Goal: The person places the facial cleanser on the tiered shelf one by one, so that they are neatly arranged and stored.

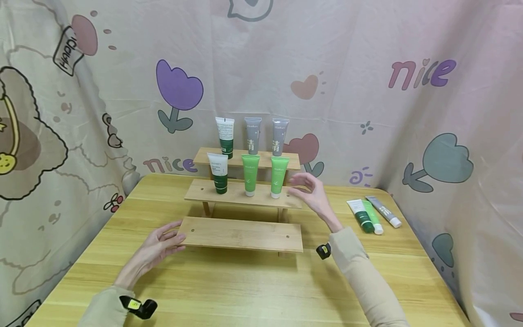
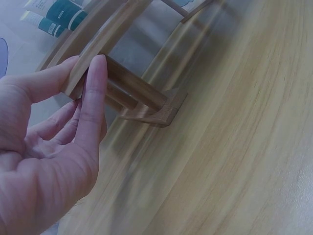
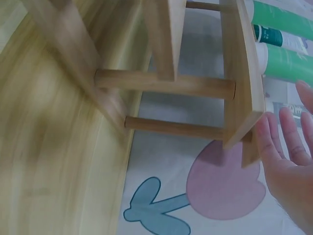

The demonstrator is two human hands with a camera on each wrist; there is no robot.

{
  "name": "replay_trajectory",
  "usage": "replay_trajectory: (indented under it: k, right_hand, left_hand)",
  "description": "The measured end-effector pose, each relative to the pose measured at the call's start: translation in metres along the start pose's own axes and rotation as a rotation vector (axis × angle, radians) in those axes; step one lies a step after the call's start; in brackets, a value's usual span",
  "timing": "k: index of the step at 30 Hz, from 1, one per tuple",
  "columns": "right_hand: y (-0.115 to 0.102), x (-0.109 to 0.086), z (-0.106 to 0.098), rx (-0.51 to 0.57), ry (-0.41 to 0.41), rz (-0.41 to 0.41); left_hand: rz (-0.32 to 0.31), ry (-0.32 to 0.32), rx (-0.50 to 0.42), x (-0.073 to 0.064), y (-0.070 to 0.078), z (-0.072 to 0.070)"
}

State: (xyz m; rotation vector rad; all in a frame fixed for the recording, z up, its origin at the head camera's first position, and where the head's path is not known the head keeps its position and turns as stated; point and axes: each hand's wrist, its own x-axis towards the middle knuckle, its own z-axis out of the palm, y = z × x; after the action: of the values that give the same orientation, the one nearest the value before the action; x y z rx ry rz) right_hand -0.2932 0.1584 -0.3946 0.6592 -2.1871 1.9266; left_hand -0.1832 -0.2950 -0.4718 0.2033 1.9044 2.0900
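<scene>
A three-tier wooden display stand (image 1: pixel 241 234) is on the table. My left hand (image 1: pixel 157 245) pinches the left end of its lowest shelf; in the left wrist view the thumb and fingers (image 2: pixel 93 93) are on either side of the board. My right hand (image 1: pixel 313 194) hovers by the right end of the middle shelf, loosely bent and holding nothing. Nearest to it stands a green tube (image 1: pixel 279 175), beside another green tube (image 1: pixel 250 172) and a white-and-green tube (image 1: pixel 219 172). Another white-and-green tube (image 1: pixel 225 136) and two grey tubes (image 1: pixel 253 136) stand upright on the top shelf.
On the right of the table (image 1: pixel 245 290) lie a white-and-green tube (image 1: pixel 361 216), a green tube (image 1: pixel 372 217) and a grey tube (image 1: pixel 384 211). A printed curtain (image 1: pixel 347 41) hangs behind the table and at both sides.
</scene>
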Motion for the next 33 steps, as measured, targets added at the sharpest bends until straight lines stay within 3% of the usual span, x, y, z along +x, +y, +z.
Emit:
replay_trajectory:
  k: [12,23,33]
  right_hand:
    - [0.019,-0.016,-0.029,-0.066,0.074,-0.037]
    - [0.043,-0.033,-0.064,-0.202,0.154,0.063]
    - [0.054,-0.052,-0.094,-0.31,0.169,0.179]
  left_hand:
    - [-0.008,0.005,0.017,0.0,0.0,0.0]
    - [-0.02,0.018,0.038,0.0,0.002,0.001]
    - [-0.023,0.019,0.032,0.0,0.002,0.001]
